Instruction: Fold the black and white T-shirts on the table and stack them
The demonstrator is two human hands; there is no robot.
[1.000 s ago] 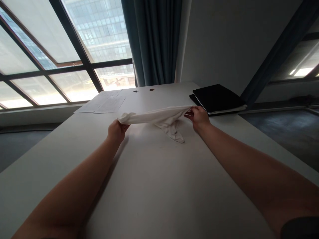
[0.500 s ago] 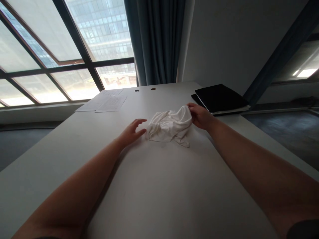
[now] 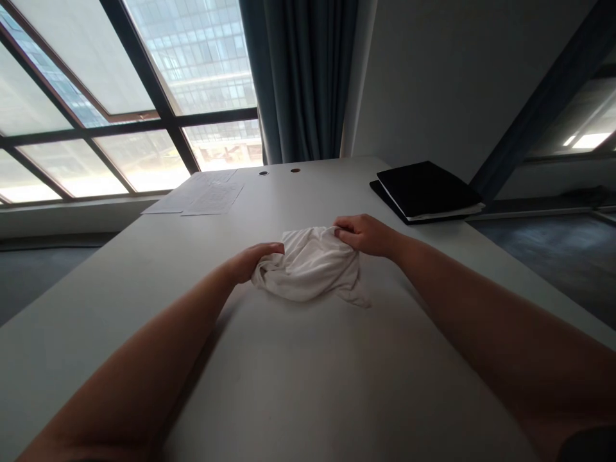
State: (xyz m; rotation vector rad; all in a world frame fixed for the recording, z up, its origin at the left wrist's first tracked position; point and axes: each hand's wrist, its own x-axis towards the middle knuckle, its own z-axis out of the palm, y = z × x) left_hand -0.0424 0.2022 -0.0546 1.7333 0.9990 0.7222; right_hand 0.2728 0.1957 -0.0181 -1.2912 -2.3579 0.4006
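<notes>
A crumpled white cloth (image 3: 310,269) is bunched up over the middle of the white table (image 3: 298,366), with a loose corner trailing to the right. My left hand (image 3: 253,260) is closed on its left edge, thumb on top and the other fingers hidden by the fabric. At the upper right of the cloth, my right hand (image 3: 363,234) pinches the fabric between thumb and fingers. Whether the bundle is a garment or a plain cloth, I cannot tell.
Black folders (image 3: 428,189) lie stacked at the table's right side. Printed sheets of paper (image 3: 212,197) rest at the far left. Two round cable holes (image 3: 295,171) sit near the far edge, before a blue curtain (image 3: 303,83) and a window (image 3: 202,58).
My left hand, open beside the cloth before, has closed on its left edge. My right hand has moved left and nearer to me, and the cloth has shifted closer and changed shape.
</notes>
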